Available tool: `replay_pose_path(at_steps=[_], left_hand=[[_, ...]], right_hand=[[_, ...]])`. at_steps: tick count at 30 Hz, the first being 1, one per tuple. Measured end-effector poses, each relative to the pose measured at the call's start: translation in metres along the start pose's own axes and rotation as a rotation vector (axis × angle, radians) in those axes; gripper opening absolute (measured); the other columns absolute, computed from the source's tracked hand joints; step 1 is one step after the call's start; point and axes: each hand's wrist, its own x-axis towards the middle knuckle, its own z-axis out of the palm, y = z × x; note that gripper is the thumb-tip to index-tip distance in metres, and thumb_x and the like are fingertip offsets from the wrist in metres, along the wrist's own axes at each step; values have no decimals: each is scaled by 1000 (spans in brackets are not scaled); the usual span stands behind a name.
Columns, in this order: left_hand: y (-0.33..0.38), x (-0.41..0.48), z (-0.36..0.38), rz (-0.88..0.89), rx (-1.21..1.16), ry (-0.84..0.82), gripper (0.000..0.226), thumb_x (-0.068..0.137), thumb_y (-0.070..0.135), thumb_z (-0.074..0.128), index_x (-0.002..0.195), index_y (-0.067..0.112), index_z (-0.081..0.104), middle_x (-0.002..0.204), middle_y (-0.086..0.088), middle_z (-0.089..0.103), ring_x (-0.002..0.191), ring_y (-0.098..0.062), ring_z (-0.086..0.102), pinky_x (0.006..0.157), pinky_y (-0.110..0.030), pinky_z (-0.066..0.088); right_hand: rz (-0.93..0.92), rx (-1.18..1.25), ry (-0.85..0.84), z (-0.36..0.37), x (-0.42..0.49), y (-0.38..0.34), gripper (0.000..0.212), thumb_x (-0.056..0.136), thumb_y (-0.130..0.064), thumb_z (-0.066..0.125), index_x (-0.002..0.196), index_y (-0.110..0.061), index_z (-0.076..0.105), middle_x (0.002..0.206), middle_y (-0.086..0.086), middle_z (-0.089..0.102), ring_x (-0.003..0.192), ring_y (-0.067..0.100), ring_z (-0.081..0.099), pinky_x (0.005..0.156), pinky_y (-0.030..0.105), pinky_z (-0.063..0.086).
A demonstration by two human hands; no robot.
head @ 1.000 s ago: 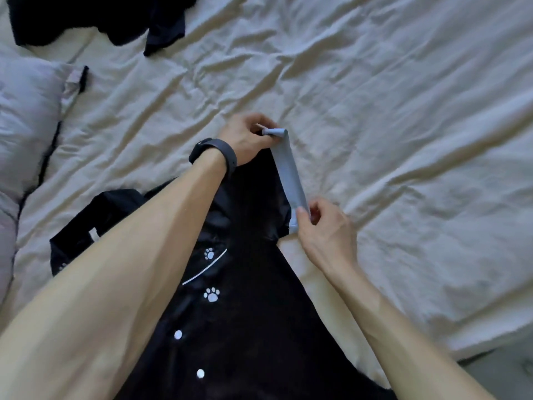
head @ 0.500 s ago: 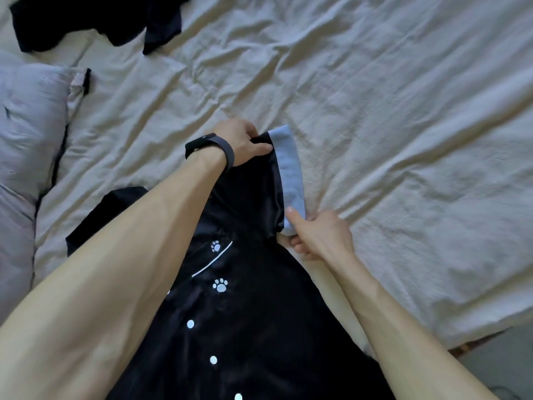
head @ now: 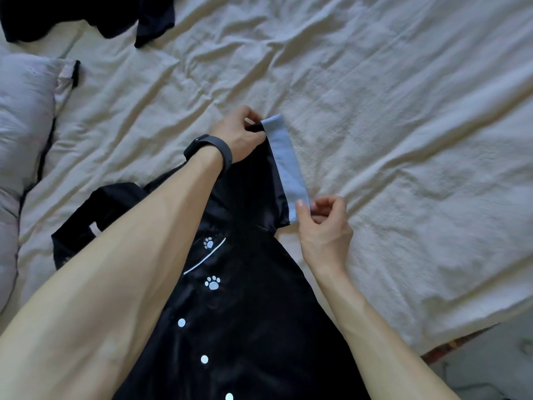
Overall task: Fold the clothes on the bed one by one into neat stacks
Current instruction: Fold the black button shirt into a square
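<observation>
On bed: black paw-print shirt; left hand, right hand fingers pinch blue-cuffed sleeve.

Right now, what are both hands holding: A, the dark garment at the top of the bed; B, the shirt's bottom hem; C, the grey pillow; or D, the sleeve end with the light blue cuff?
D: the left hand pinches the sleeve at its far corner, and the right hand pinches the near end of its light blue cuff.
</observation>
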Motion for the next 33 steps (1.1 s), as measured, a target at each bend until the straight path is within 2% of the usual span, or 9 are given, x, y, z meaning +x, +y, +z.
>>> replay_pose_path(at_steps=[5,8,11,16,21,24,28,30,33], left_hand=[[11,2,-1,-12,124,-21,29,93,33,66,119,19,61,107,3,61,96,-20,61,80,-31,48],[12,1,-7,13,95,-40,9,95,24,63,103,20,67,101,1,67,98,-21,65,79,-30,50],[9,-9,-16,65,-35,-24,10,94,25,66,103,26,68,104,3,69,86,-11,65,71,-24,51],[-18,-63,-47,117,-447,103,15,76,26,72,91,30,71,97,-1,70,98,-17,64,101,-41,49],[-77,-159,-60,39,-556,245,28,86,-11,61,85,16,64,91,11,68,90,12,62,83,-8,44],[-131,-213,-43,-146,-414,234,33,83,-8,67,73,24,70,102,6,66,105,15,57,86,-5,39],[-192,-248,-21,-321,-57,-33,59,77,-7,60,84,50,72,126,7,57,120,-5,52,97,-16,36],[-196,-237,-21,-341,-87,33,59,74,-5,57,96,49,67,127,4,59,119,-14,57,99,-28,44],[-184,-194,-27,-392,-296,302,43,84,8,71,120,26,56,125,-2,59,109,-17,60,97,-31,46]], right_hand=[[252,6,-136,-4,-5,-3,40,84,-52,76,103,-23,55,83,-10,69,83,1,64,72,16,48],[322,39,-176,-1,-1,2,34,83,-37,80,106,-21,61,81,-9,73,84,6,70,86,30,58],[328,217,-135,3,-2,1,16,87,-22,77,99,-18,67,76,-3,74,72,8,73,82,34,62],[113,402,-37,19,-33,-9,19,94,-12,70,91,-29,63,96,0,69,81,13,75,75,28,61],[-408,150,-1,38,-83,17,26,83,7,70,84,-18,66,104,-3,55,95,10,61,84,21,55],[-513,-69,-163,36,-112,53,21,81,8,69,87,-12,67,111,-7,48,89,8,56,79,14,49],[-218,-374,-468,21,-136,78,42,90,-14,64,129,-23,52,129,-15,33,93,4,56,84,17,47],[-24,-337,-461,18,-136,74,45,91,-25,64,133,-26,46,130,-17,39,87,-2,61,80,13,43],[227,-79,-379,29,-128,56,44,88,-45,71,125,-30,52,121,-19,56,82,5,70,83,29,57]])
